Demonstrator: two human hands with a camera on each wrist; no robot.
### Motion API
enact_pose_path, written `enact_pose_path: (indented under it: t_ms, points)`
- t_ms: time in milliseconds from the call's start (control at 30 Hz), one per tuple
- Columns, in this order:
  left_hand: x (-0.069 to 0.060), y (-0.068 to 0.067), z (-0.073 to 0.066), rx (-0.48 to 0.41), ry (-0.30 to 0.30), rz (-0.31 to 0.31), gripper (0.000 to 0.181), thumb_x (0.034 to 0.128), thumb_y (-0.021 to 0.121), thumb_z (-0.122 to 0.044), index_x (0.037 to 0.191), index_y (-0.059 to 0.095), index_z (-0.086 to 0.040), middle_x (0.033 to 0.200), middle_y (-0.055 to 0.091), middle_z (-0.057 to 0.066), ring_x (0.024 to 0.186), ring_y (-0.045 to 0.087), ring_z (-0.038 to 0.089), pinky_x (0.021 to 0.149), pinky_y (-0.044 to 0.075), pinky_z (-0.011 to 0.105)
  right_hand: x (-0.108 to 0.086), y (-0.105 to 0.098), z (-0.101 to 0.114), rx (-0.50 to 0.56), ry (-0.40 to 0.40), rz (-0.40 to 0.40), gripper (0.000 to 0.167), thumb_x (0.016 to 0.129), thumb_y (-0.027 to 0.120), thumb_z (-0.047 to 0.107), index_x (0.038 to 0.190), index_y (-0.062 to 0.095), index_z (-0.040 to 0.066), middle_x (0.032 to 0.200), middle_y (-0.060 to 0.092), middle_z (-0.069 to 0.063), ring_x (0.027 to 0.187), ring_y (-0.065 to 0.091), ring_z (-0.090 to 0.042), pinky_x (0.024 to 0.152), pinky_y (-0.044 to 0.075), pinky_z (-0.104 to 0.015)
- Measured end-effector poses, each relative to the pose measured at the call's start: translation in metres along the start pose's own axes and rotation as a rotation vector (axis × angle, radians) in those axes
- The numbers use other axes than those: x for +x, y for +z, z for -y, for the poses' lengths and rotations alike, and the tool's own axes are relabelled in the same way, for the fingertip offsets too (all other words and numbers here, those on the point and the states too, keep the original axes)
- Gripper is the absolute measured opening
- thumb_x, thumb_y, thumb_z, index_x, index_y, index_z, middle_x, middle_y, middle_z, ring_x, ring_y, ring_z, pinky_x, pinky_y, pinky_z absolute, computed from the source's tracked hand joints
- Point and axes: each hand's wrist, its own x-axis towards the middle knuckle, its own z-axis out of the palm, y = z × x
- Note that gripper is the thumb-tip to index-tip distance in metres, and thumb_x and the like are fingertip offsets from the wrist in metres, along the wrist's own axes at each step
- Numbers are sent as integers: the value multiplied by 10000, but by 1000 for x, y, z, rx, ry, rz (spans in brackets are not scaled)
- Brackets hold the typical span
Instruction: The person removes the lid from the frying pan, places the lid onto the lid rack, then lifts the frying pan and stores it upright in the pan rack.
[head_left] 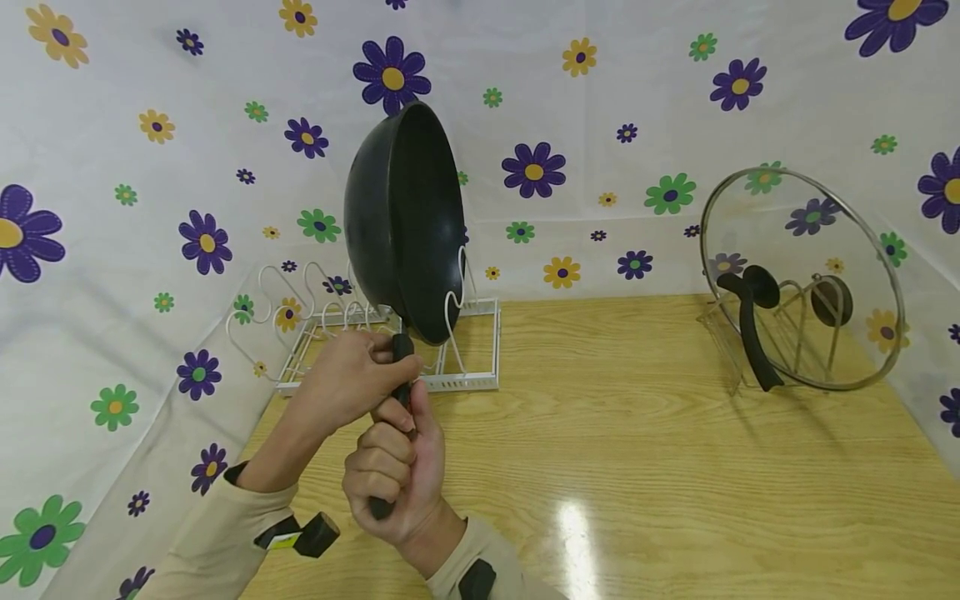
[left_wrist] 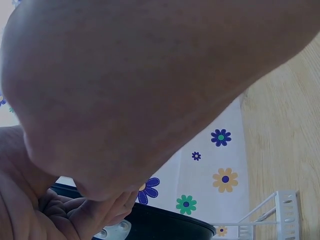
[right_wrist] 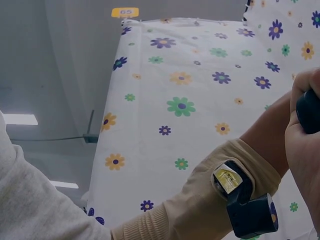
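Note:
A black wok (head_left: 427,217) is tipped on its side at the white wire rack (head_left: 480,382), its bowl facing right. The rack's wire loops stand around its lower part; whether the wok rests on them, I cannot tell. My left hand (head_left: 351,375) grips the handle's upper part, close to the bowl. Below it, my right hand (head_left: 393,471) is wrapped around the black handle (head_left: 381,507), whose end pokes out under the fingers. In the left wrist view, skin hides most of the wok (left_wrist: 172,225). The handle end (right_wrist: 309,112) shows at the right wrist view's edge.
On the right, a glass lid (head_left: 896,333) with a metal rim leans in a wire stand (head_left: 731,367), near a black curved handle (head_left: 752,337). A wood-grain table (head_left: 637,475) lies beneath. A flowered cloth (head_left: 480,150) hangs behind and at the sides.

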Motion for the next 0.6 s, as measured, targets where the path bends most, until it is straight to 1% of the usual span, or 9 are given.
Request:
enact_pose_path:
  t_ms: [133,233,600]
  points:
    - [1,1,1,2,8,-9,381,866,680,-291,596,442,-165,564,360,-76,521,384,146,485,307,287,0,0,0,5,-11,7,439,1077,428,511,761,357,215,522,272,91,382,208,-11,400,197,-139]
    - [1,2,1,1,11,-9,389,867,683,-294,592,438,-168,560,346,-84,520,358,138,485,282,284,0,-1,0,5,-13,14,440,1077,426,512,759,356,215,523,273,91,384,211,-10,402,197,-139]
    - [2,2,1,-9,15,5,381,873,678,-285,591,453,-160,552,351,-88,518,363,133,490,284,280,0,-2,0,-7,-14,26,446,1076,435,506,746,356,218,522,274,93,387,212,-12,405,194,-142]
